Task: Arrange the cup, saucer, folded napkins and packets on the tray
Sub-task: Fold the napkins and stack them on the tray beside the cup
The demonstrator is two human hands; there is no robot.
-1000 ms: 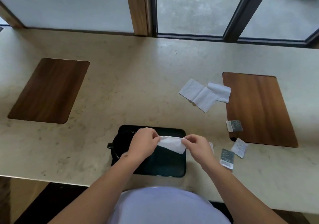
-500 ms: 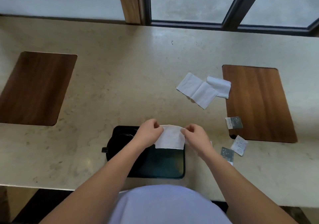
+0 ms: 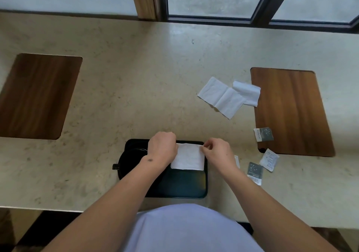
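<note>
— So, nearest first: what lies by the counter's front edge?

— A black tray (image 3: 182, 187), with a white napkin (image 3: 188, 156) held over its far half. The left hand (image 3: 162, 149) pinches the napkin's far left corner, fingers curled round it; the right hand (image 3: 218, 152) pinches the far right corner between thumb and fingertips. The napkin hangs flat between them, its near edge over the tray.

— And the cup?

— A dark cup (image 3: 132, 160) on its saucer sits at the tray's left end, mostly hidden by the left forearm, its handle (image 3: 115, 166) poking out leftward.

— Packets?

— Off the tray, to the right on the counter (image 3: 136, 88): a grey packet (image 3: 254, 172), a white packet (image 3: 269, 159), and farther back another packet (image 3: 263, 134) overlapping the edge of the right wooden mat (image 3: 291, 112).

— Farther still?

— Two loose napkins (image 3: 229, 96), touching, just left of that mat. A second mat (image 3: 37, 96) lies far left.
</note>
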